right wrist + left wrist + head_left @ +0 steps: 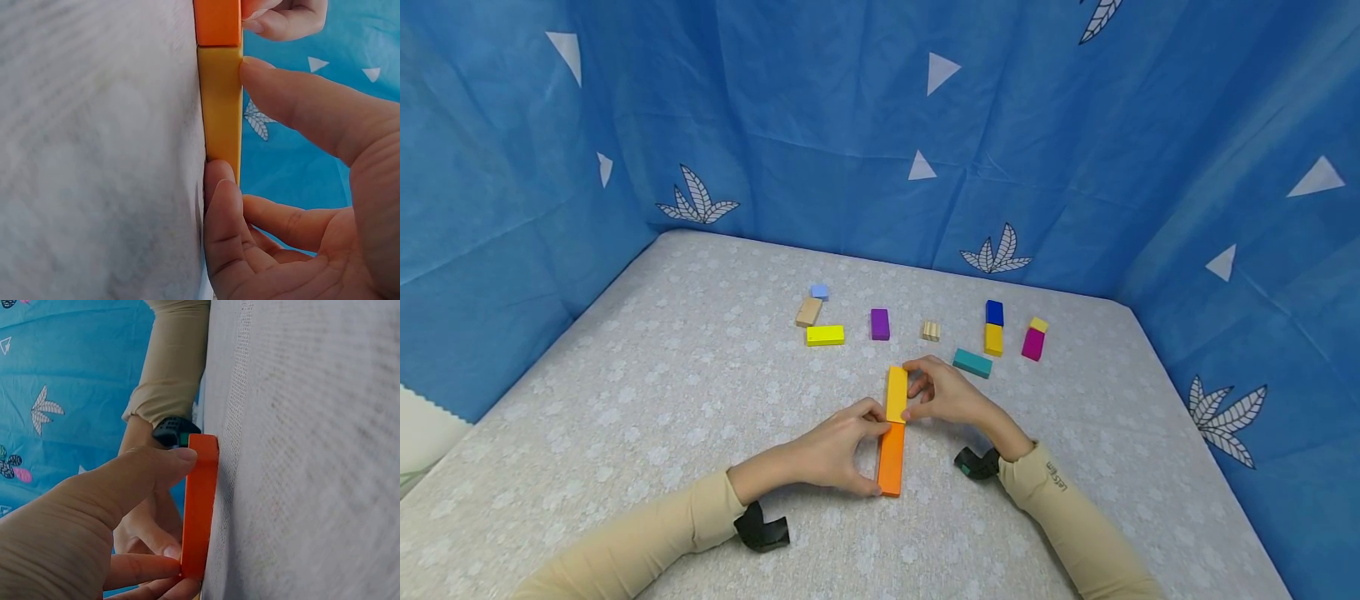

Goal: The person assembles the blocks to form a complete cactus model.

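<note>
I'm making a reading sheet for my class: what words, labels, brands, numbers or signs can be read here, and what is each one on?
"Let's": on the right sleeve; the lettering after it is too small to read surely.
No readable text on the orange block or the golden-yellow block.
The blue curtain shows leaves and triangles, no readable words.
</note>
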Demonstrator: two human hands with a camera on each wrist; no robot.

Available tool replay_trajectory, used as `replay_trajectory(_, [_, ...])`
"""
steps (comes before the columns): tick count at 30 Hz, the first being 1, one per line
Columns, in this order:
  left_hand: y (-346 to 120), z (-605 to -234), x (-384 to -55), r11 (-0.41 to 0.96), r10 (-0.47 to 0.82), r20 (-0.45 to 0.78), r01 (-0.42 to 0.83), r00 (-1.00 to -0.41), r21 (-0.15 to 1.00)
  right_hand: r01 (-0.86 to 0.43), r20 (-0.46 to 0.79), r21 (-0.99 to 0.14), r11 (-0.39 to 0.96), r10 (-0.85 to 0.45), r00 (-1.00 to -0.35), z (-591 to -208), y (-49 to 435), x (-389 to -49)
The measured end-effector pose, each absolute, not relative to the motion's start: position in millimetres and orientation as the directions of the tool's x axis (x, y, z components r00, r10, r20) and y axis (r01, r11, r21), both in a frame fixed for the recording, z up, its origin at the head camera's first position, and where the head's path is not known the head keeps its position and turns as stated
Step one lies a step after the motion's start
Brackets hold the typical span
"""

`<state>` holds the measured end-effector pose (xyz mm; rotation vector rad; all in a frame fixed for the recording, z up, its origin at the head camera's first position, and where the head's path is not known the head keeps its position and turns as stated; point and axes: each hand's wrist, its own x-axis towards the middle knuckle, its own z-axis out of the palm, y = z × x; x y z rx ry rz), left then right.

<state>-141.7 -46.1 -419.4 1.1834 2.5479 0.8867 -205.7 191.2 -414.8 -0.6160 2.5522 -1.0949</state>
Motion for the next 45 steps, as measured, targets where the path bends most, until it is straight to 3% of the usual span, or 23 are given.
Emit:
replay_trajectory(25, [-47,-416,-143,0.510,0.756,0.071,0.653,-0.651,0.560,-0.255,-0.131,-0.721,0.644,-0.487,-0.863,-409,192,-205])
replay_trajectory(35, [-46,-412,-147,0.549,0.695,0.123,0.633,-0.709,0.547,-0.285,-0.082,-0.703,0.651,-0.472,-0.878,-394,210,-213])
replay_trajectory(41, [-46,-421,-157,0.514,0.730,0.103,0.641,-0.676,0.569,-0.287,0.046,-0.690,0.664,-0.356,-0.933,-380,224,-230])
replay_trajectory(45, [-46,-429,-160,0.523,0.749,0.067,0.649,-0.660,0.553,-0.220,0.054,-0.702,0.677,-0.257,-0.965,-374,232,-249])
